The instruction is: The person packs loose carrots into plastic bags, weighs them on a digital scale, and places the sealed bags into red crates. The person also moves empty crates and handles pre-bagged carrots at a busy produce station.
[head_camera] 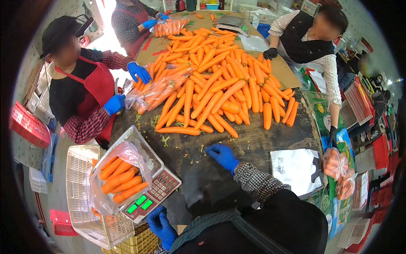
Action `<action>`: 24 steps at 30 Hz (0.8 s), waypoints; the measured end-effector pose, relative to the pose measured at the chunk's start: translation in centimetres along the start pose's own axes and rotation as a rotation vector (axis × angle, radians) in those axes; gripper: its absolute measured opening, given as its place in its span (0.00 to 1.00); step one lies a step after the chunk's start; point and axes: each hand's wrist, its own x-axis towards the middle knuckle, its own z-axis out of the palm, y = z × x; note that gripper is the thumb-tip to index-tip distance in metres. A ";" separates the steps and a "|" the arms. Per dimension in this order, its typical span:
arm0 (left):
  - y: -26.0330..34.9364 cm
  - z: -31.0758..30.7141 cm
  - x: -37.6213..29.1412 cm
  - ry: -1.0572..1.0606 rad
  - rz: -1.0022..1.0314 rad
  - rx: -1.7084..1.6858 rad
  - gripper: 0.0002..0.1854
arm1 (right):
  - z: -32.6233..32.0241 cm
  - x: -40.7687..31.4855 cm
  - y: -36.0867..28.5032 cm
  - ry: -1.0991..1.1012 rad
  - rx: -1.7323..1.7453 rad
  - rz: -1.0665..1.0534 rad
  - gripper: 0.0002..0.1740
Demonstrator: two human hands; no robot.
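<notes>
My left hand (162, 227), in a blue glove, hangs by the near corner of a digital scale (153, 193), with no object visible in it; its fingers are curled. On the scale rests an open clear plastic bag (97, 192) with several carrots (122, 181) inside. My right hand (223, 156), also blue-gloved, is over the dark tabletop (203, 177), below the near edge of a large carrot heap (215, 79). Nothing shows in that hand; its fingers are bent together, and whether they are closed cannot be told. White plastic bags (293, 168) lie flat to its right.
A co-worker at left handles a bagged bunch of carrots (158, 92); another stands behind. A person at right touches filled bags (334, 163) beside the table. A white plastic crate (82, 197) stands under the scale at left. A second scale (233, 23) is at the far end.
</notes>
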 end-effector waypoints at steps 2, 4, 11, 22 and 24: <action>-0.2 0.1 0.1 -0.003 -0.001 -0.034 0.07 | -1.3 0.6 -0.6 0.064 0.004 -0.028 0.11; -0.1 0.3 0.2 0.000 -0.011 -0.046 0.07 | -2.5 1.4 -0.7 0.122 0.055 -0.050 0.11; -0.3 0.9 0.1 0.010 -0.054 -0.081 0.07 | -5.5 3.7 -2.3 0.183 0.183 -0.049 0.10; -2.1 0.8 0.3 0.011 -0.098 0.016 0.02 | -13.2 20.4 -6.1 0.209 -1.199 -0.398 0.22; -1.0 1.2 1.0 0.042 -0.079 -0.018 0.03 | -16.1 22.9 -4.4 0.181 -0.978 -0.386 0.19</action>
